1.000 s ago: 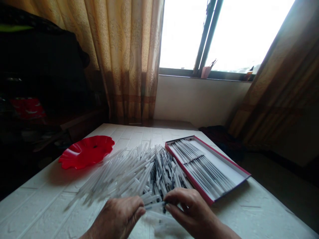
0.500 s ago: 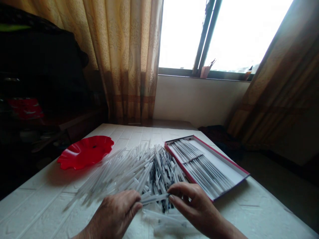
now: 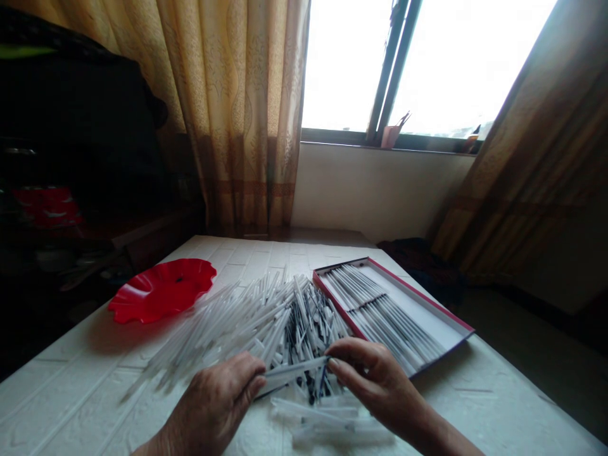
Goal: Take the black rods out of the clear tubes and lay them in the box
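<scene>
Left hand point(image 3: 216, 396) pinching one end of a slim translucent tube point(image 3: 299, 367), right hand point(image 3: 377, 383) pinching the other; tube held toward the table's point(image 3: 66, 386) near edge. Beyond it, loose heap of tubes point(image 3: 237, 323), some dark-cored. Shallow box point(image 3: 418, 297) of neat rows nearer right edge; red scalloped dish point(image 3: 164, 294) by left edge.

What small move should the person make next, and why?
Probably press the dark tip inward with the right hand while the left hand steadies the slim translucent plastic tube: the right fingers pinch that tip at the tube's end, and similar tubes lie in rows in the shallow red-edged white box. Whether it is seated is too blurred to tell.
</scene>
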The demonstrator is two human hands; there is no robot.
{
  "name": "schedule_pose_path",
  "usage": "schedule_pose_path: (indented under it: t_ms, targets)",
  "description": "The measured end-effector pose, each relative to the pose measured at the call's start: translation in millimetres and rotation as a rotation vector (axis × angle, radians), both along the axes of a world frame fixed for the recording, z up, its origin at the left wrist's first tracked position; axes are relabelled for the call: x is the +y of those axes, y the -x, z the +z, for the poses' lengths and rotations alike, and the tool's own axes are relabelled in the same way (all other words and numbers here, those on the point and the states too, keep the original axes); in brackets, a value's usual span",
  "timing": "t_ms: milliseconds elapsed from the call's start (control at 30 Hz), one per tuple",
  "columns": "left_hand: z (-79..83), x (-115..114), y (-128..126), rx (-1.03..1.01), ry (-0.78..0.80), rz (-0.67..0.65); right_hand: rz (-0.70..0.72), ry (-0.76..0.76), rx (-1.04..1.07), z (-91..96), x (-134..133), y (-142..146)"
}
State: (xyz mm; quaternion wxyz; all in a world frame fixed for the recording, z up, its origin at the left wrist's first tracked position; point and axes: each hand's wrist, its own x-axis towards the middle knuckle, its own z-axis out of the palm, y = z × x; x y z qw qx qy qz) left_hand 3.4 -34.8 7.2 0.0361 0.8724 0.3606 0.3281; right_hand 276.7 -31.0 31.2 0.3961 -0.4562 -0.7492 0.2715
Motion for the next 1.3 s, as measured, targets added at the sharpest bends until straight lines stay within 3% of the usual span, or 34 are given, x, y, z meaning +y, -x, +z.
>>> schedule_pose_path:
  t_ms: [133,333,567,800,1000,1100,1300]
  targets:
    - [-4.1,-1.2,0.3,-0.032,0.04,0.018,-0.008,0.022,0.035,-0.7,-0.1,-0.4]
    - [0.2,2.3,-0.4,-0.049,-0.035,0.019,-0.004,0.017,0.033,0.3,-0.7,-1.5]
    - [-10.8,5.0,3.8,-0.061,0.039,0.023,-0.01,0.038,0.052,0.5,1.0,-0.7]
    - [-3.2,2.0,1.5,-0.075,-0.025,-0.003,-0.001,0.056,0.054,-1.0,0.2,-1.8]
    - [-8.1,7.2,3.4,-0.054,0.136,0.012,-0.017,0.034,0.051,-0.1,1.2,-4.1]
    - [-11.4,8.5,4.5,-0.072,0.156,0.025,-0.064,-0.013,-0.102,-2.6,5.0,-9.5]
    - [-15.5,11.5,7.1,-0.064,0.174,0.036,-0.176,-0.075,-0.607,-20.9,10.0,-17.3]
